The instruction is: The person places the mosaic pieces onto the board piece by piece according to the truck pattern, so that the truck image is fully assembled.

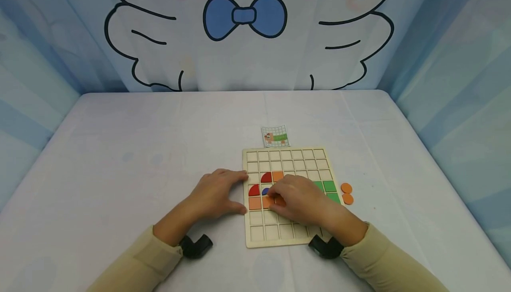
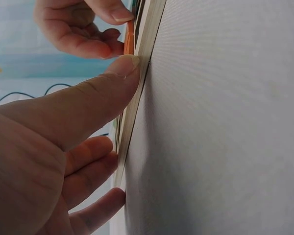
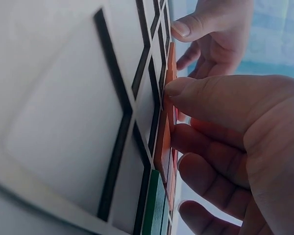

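A wooden grid board lies on the table. At its left edge, my left hand spreads its thumb and fingers, steadying the board; the thumb touches the edge. Over the middle, my right hand has its thumb and index finger on an orange square tile in the grid. Red rounded tiles, a blue piece, another orange tile and green squares sit in cells. My right hand hides part of the middle rows.
A small picture card with a gridded animal design lies behind the board. Two orange discs lie beside its right edge. A white cloth covers the table, and printed curtains surround it.
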`<state>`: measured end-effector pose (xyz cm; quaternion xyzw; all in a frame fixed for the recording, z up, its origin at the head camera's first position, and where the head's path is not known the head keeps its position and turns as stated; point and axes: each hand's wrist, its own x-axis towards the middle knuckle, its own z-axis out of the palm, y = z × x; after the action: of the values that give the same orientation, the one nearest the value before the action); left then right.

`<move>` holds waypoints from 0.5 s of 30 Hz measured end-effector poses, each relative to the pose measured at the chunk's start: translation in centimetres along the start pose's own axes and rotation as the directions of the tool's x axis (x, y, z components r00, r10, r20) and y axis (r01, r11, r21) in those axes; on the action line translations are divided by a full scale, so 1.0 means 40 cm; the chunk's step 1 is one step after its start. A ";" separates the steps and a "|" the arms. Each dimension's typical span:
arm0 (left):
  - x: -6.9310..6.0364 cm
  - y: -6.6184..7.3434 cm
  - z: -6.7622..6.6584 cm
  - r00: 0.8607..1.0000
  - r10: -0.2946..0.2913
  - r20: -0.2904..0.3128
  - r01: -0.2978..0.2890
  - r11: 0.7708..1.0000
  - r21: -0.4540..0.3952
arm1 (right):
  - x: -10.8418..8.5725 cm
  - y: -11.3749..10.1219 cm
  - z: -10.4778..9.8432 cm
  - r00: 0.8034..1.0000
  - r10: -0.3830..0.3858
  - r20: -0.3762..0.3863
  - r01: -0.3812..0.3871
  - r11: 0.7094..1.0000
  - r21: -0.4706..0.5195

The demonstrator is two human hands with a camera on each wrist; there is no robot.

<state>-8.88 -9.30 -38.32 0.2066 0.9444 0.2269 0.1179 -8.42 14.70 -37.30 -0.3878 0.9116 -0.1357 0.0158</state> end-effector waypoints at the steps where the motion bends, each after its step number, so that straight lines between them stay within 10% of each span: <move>1: 0.000 0.000 0.000 1.000 0.000 0.000 0.000 1.000 -0.001 | 0.000 0.000 0.000 1.000 0.001 0.000 -0.001 1.000 0.002; 15: 0.000 0.001 0.002 1.000 -0.011 -0.003 0.011 1.000 -0.015 | -0.019 0.018 -0.043 0.996 0.089 -0.007 -0.089 0.993 0.071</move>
<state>-8.84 -9.22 -38.38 0.2001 0.9440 0.2337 0.1191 -8.61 16.11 -35.90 -0.3452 0.9226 -0.1691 0.0310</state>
